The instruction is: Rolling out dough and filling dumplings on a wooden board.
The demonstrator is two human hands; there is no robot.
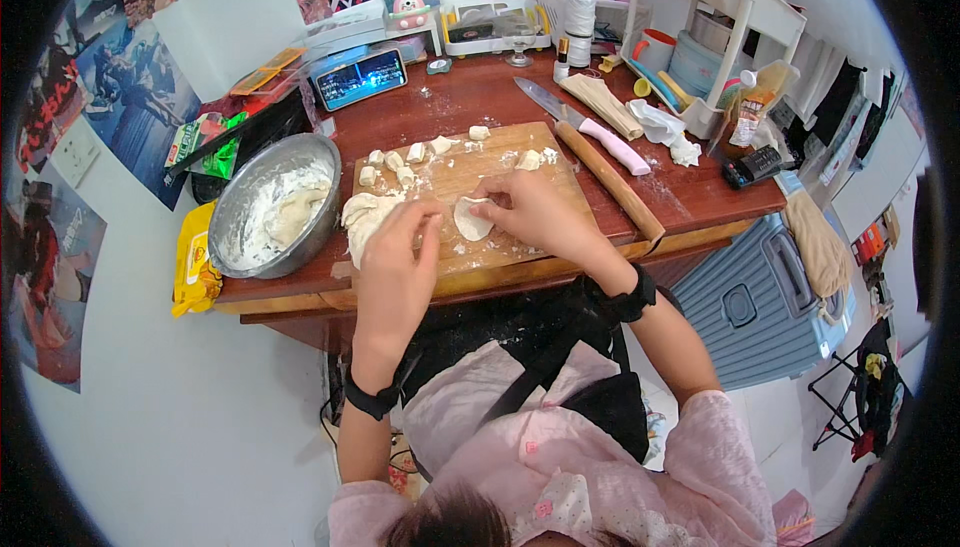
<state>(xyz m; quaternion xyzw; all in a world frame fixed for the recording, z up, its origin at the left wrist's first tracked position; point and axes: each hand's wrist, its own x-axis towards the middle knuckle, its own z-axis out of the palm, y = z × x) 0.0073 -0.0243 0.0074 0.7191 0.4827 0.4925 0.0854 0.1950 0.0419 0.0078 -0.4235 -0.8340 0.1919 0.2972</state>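
A thin round dough wrapper [472,220] is pinched at its upper right edge between the thumb and fingers of my right hand [529,209], over the wooden cutting board [442,191]. My left hand [400,266] is raised at the board's left part, fingers bent and thumb near the fingertips; nothing shows between them. Behind its fingers lies a large lump of dough [366,217], partly hidden by the hand. Several small cut dough pieces [394,160] sit along the board's far left, one more [478,133] at its far edge and another [529,160] just beyond my right hand. Flour is scattered about.
A metal bowl [225,236] with flour and dough stands left of the board. On the right lie a wooden rolling pin [611,183] and a knife with a pink handle [615,146]. Behind are a propped phone [362,80], a glass [519,44] and a white shelf [709,101].
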